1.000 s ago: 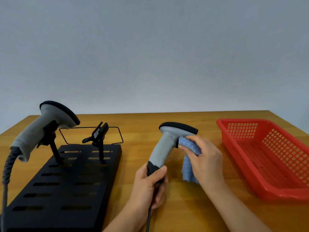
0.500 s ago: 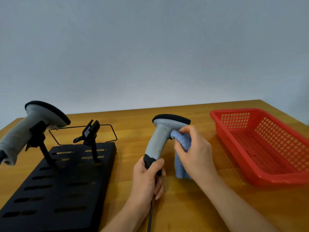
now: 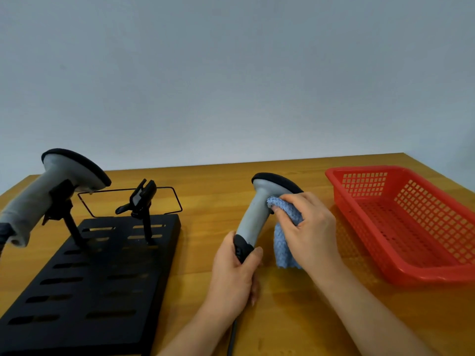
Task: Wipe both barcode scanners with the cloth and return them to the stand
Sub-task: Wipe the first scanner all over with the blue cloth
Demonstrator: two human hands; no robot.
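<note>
My left hand (image 3: pixel 235 276) grips the black lower handle of a grey barcode scanner (image 3: pixel 257 211), holding it upright above the table. My right hand (image 3: pixel 307 232) holds a blue cloth (image 3: pixel 284 240) bunched against the scanner's neck, just under its black-rimmed head. A second grey scanner (image 3: pixel 48 191) sits in the left clip of the black stand (image 3: pixel 84 286). The stand's right clip (image 3: pixel 142 199) holds nothing.
A red plastic basket (image 3: pixel 408 222) stands on the wooden table (image 3: pixel 210 191) to the right of my hands. A thin black wire frame (image 3: pixel 128 201) lies behind the stand. The held scanner's cable runs down toward the front edge.
The cloth in my right hand slid along the scanner's neck, from its right side toward the front under the head. The view shifted slightly; the left hand's grip stayed the same.
</note>
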